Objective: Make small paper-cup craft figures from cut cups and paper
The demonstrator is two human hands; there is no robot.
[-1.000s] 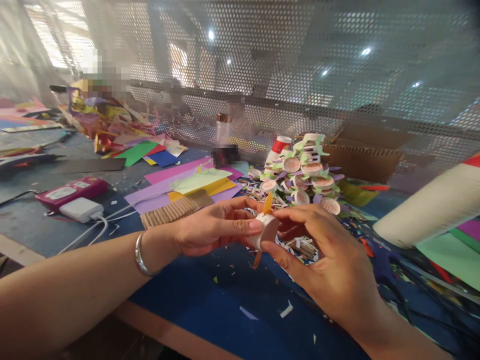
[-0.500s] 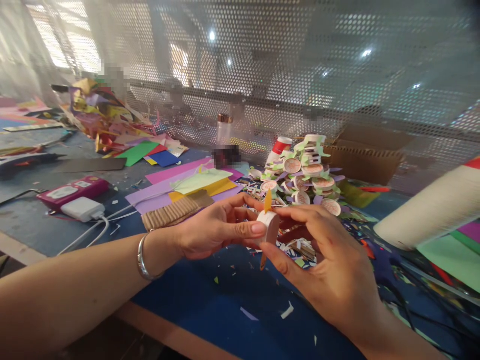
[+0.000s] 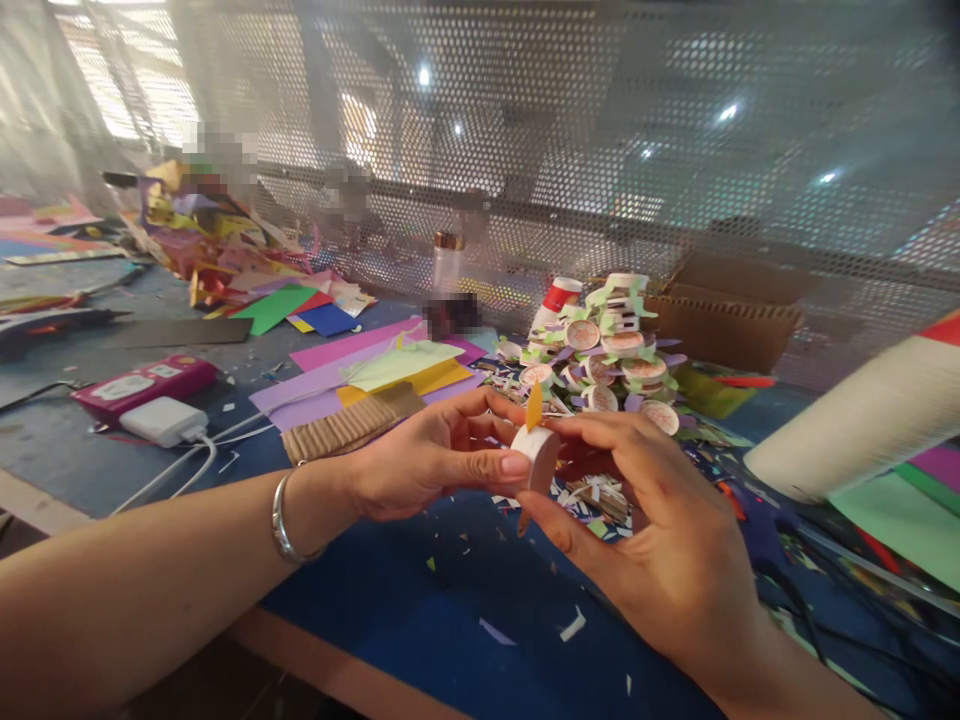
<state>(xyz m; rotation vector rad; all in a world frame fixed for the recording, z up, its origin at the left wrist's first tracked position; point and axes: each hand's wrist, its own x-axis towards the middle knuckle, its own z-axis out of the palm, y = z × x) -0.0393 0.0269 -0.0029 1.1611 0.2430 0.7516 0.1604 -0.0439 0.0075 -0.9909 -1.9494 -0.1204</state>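
Observation:
Between my two hands is a small white paper disc (image 3: 541,462), thick like a cut slice of cup, held above the blue tabletop. A yellow-orange paper strip (image 3: 534,408) sticks up from its top edge, and an orange-brown tip shows below it. My left hand (image 3: 457,455) pinches the disc from the left, thumb on its rim. My right hand (image 3: 637,515) has its thumb and fingertips at the disc's right edge. Behind them stands a pile of similar white discs (image 3: 622,345) with green and purple paper tabs.
Paper scraps (image 3: 600,495) lie below the pile. A glue gun (image 3: 754,520) with cables is at right, near a large white roll (image 3: 862,415). Coloured sheets (image 3: 405,365), corrugated cardboard (image 3: 349,425), a pink power strip (image 3: 146,385) and a white charger (image 3: 165,415) lie left. A cardboard box (image 3: 720,325) stands behind.
Both hands stay on the disc, with hardly any movement. The yellow-orange strip and the disc have turned slightly. The whole view has shifted a little.

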